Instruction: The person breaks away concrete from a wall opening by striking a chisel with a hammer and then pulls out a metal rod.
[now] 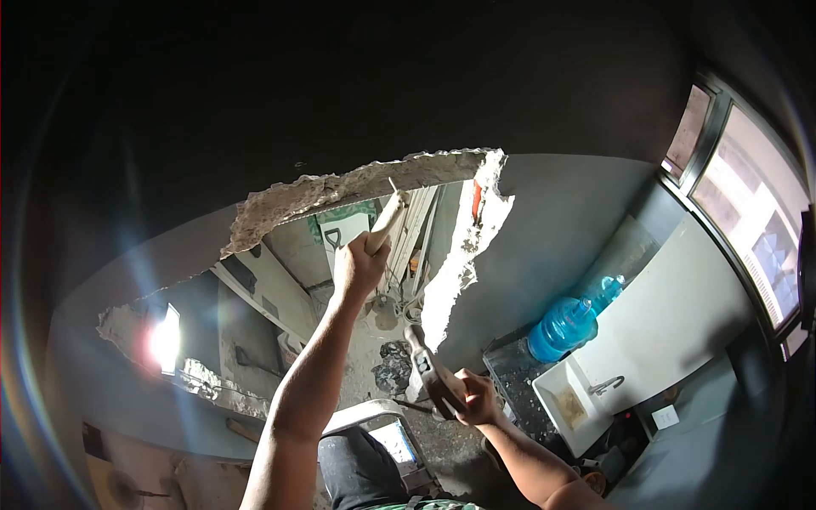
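My left hand (362, 265) is raised, wrapped round the pale handle of a chisel (391, 217). The chisel's thin tip points up at the jagged upper edge of a broken wall opening (340, 189); whether it touches cannot be made out. Lower and to the right, my right hand (478, 399) is closed round a hammer (432, 370), its head tilted up and to the left, apart from the chisel. Bare pale masonry (459, 263) shows along the opening's right side, with a red piece (478, 202) set in it.
A white ladder top (364, 413) stands by my legs. Blue water jugs (565, 327) and a white sink (571, 406) are at the right, below a window (748, 195). Through the opening are leaning boards (416, 225) and a dark crumpled bag (393, 367) on the floor.
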The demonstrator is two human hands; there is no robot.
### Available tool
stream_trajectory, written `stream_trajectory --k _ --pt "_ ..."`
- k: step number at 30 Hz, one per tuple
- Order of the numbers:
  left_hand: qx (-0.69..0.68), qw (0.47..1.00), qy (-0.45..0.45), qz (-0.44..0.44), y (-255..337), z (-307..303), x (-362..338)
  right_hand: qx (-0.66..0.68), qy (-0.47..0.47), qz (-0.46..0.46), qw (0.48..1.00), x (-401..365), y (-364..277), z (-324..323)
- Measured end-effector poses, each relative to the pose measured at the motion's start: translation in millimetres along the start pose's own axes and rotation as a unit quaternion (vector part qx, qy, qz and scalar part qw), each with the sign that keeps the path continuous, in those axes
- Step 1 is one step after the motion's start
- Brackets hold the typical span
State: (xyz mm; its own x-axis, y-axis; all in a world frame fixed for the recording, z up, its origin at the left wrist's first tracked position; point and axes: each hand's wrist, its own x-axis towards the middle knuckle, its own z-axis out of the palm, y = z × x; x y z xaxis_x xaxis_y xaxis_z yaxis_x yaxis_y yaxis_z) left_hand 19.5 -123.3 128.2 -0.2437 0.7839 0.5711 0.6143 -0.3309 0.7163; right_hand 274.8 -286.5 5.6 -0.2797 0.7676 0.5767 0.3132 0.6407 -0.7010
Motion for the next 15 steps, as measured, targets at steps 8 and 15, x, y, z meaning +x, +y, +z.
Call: stream_trajectory --k 8,15 --pt "-0.001 1.0 0.013 -0.018 8.3 -12.9 8.2 -0.016 0.021 0.029 0.999 28.1 -10.6 -0.9" --pt "-0.061 0.995 -0.008 -0.078 1.4 -17.5 12.3 -0.023 0.019 0.016 0.999 41.9 -24.7 3.4"
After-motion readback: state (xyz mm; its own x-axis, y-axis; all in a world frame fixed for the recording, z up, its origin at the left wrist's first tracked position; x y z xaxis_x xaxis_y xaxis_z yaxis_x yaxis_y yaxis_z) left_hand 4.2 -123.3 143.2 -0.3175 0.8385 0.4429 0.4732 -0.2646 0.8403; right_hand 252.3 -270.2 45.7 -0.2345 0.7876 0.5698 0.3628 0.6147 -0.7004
